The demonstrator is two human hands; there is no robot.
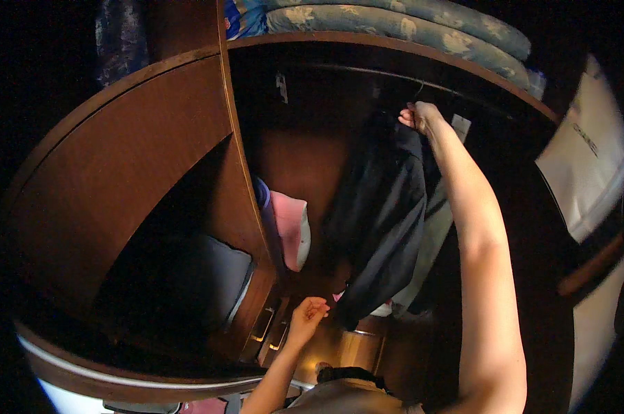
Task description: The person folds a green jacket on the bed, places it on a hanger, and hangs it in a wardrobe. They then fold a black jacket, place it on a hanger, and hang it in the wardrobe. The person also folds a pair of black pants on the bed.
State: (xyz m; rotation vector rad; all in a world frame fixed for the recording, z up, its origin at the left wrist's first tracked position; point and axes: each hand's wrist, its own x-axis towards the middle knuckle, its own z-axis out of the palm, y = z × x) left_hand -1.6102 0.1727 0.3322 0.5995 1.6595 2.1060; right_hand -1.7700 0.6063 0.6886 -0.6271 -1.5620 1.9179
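My right hand [419,116] is raised to the closet rail, its fingers curled at the neck of a clothes hanger [421,89]. The hook of that hanger reaches up to the metal rail [384,71]. Below my fist a dark long-sleeved garment [395,222] hangs down, its lower end close to the closet floor. Its exact kind is lost in shadow. Low in front of me, my left hand [309,315] is loosely curled, with nothing seen in it. It is apart from the garment, to the left of its lower end.
A grey-green garment [431,243] hangs behind the dark one. A wooden partition [239,171] stands left, with a pink-and-white item [290,227] beside it. Folded dark cloth [229,274] lies in the left compartment. Patterned rolled bedding [395,23] rests on top. A pale bag [584,155] is at right.
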